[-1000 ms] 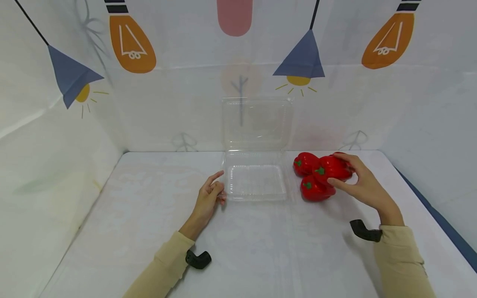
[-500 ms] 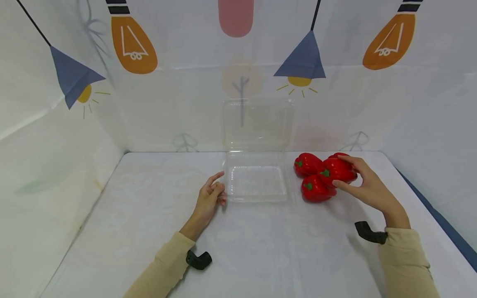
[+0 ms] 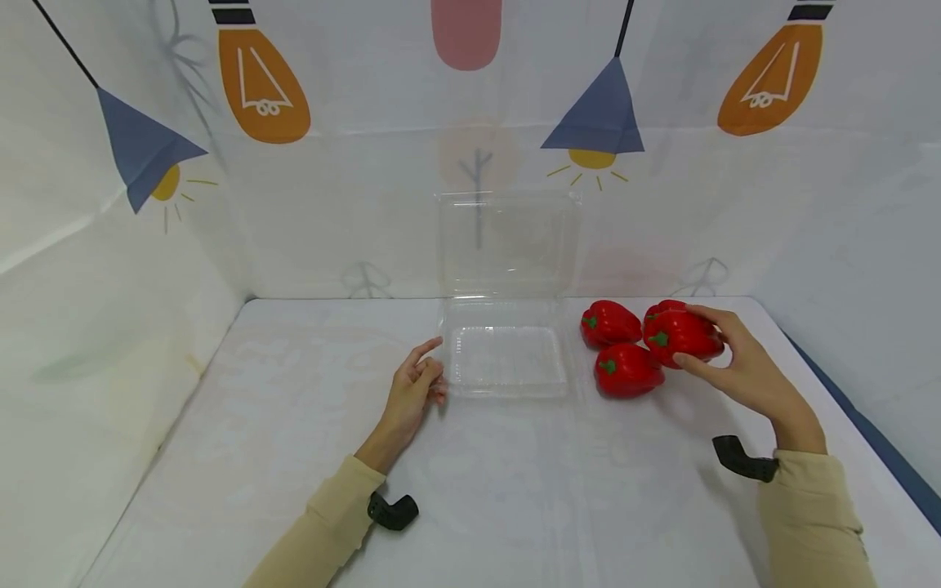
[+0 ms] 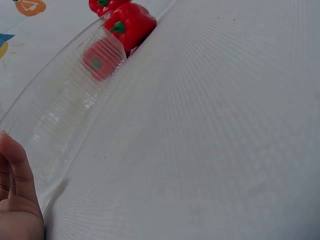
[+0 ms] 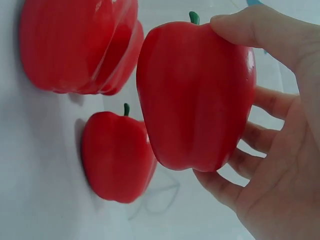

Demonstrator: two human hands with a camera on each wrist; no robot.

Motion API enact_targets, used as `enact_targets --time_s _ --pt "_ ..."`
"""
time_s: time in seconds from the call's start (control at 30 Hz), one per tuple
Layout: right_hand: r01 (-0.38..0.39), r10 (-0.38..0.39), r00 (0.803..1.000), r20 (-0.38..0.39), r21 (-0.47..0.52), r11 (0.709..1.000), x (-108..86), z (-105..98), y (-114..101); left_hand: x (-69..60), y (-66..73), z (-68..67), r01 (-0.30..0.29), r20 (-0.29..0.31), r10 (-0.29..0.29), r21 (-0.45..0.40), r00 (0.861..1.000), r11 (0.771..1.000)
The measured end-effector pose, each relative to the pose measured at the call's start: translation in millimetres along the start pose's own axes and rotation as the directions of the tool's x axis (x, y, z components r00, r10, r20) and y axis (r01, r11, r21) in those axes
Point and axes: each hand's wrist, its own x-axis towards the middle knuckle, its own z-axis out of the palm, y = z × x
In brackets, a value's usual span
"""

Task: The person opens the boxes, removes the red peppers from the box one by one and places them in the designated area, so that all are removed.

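Note:
My right hand [image 3: 760, 388] holds a red bell pepper [image 3: 682, 336] with a green stem, thumb on the near side and fingers round the far side. The right wrist view shows this bell pepper [image 5: 197, 95] raised above the table. Three more red bell peppers lie close by: one at the back left [image 3: 610, 324], one in front [image 3: 627, 371], and one partly hidden behind the held one [image 3: 665, 309]. A clear plastic clamshell box [image 3: 507, 390] stands with its lid up. At its left side, my left hand [image 3: 410, 392] touches the edge, index finger extended.
The raised clear lid [image 3: 507, 245] leans near the patterned back wall [image 3: 331, 204]. A white cloth covers the table [image 3: 515, 490]. Black camera mounts [image 3: 393, 512] sit at both wrists.
My right hand has moved right with the bell pepper in its grip, drawing it away from the left and front peppers. My left hand and the clamshell box have stayed about where they were.

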Motion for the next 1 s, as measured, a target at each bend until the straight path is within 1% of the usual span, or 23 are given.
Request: enact_targets --time_s 0.13,0.37,0.6,0.77,1.0 --pt "0.003 -0.003 1.0 -0.002 -0.012 1.0 -0.1 -2.0 4.7 0.2 -0.1 -0.6 -0.006 0.004 0.006 -0.006 1.0 1.0" --pt "0.048 -0.049 0.999 -0.018 -0.022 0.999 -0.4 -4.3 11.3 0.5 -0.3 -0.6 0.003 0.0 -0.003 -0.028 1.0 1.0" --pt "0.05 -0.048 0.998 0.037 -0.033 0.998 -1.6 -6.1 15.2 1.1 -1.6 -1.4 -0.005 0.012 0.005 -0.025 1.0 1.0" --pt "0.05 -0.048 0.997 0.062 -0.036 0.998 -1.5 -6.2 17.7 1.4 -1.8 -1.5 -0.01 0.009 0.011 -0.034 1.0 0.999" --pt "0.016 -0.012 0.995 0.1 -0.039 0.999 -2.1 -6.9 22.4 -0.2 -1.1 -0.7 -0.007 0.002 0.007 -0.031 1.0 0.999"
